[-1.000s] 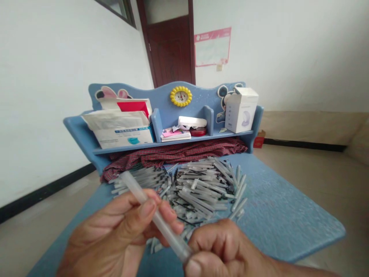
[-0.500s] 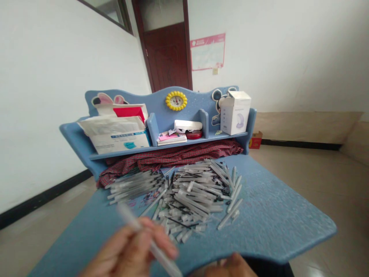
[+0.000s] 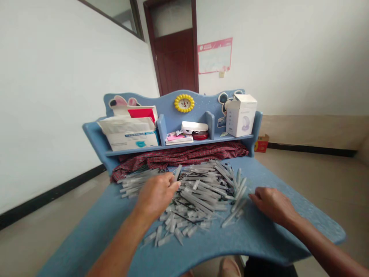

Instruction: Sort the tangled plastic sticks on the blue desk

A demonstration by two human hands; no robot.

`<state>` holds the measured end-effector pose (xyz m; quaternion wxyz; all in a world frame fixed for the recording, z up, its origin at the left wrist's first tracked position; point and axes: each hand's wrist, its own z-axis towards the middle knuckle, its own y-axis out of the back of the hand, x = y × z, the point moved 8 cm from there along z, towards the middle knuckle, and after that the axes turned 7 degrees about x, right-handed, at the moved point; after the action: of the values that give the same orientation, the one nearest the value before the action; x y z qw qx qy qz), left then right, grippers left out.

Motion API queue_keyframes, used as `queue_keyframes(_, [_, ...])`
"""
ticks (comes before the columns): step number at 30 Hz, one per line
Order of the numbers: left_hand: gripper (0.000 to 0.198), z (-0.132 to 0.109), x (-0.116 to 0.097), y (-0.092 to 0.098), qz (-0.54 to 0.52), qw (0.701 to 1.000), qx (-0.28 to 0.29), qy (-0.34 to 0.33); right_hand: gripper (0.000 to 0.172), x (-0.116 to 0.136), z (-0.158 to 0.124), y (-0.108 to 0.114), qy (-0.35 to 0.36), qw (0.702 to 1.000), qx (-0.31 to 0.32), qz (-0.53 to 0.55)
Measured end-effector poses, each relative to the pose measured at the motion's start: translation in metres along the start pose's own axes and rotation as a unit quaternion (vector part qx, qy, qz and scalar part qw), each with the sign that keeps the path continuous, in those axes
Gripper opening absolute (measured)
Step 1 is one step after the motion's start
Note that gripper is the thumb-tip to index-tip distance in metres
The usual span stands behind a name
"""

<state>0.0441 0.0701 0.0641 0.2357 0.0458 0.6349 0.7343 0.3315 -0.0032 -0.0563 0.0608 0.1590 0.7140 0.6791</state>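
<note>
My left hand is over the left-middle of the desk, its fingers closed on a translucent pen barrel that sticks up past the fingertips. Right in front of it lies a heap of pen parts, with frosted barrels, caps and thin black refills. To its left, partly behind the hand, a row of pens lies side by side. My right hand is closed at the desk's right, just beyond a few loose barrels; whatever its fingers hold is hidden.
Along the back of the blue desk runs a bunched red checked cloth. Its shelf carries a mask box, a stack of papers, a red round tin and a white carton. Several caps lie near the front.
My left hand has gone forward from the near edge to the heap, carrying a pen barrel. From the bottom edge, my right hand has moved up and right over the desk. The view has shifted slightly.
</note>
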Motion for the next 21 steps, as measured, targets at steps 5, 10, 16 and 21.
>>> queue_keyframes(5, [0.021,0.032,0.003,-0.033,0.154,0.986,0.055,-0.033,0.041,-0.003,0.012,-0.011,-0.019,0.999,0.032,-0.014])
queue_keyframes(10, [0.015,0.06,-0.02,-0.044,0.143,0.982,0.094,-0.081,0.049,0.0,0.008,-0.009,0.007,0.999,0.03,0.025])
queue_keyframes(16, [0.013,0.069,-0.029,-0.059,0.102,0.98,0.118,-0.125,0.043,-0.01,0.01,-0.015,0.022,0.997,0.016,0.068])
queue_keyframes(21, [0.02,0.067,0.009,-0.049,0.09,0.985,0.096,-0.113,0.046,-0.016,0.013,-0.024,0.058,0.991,0.017,0.121])
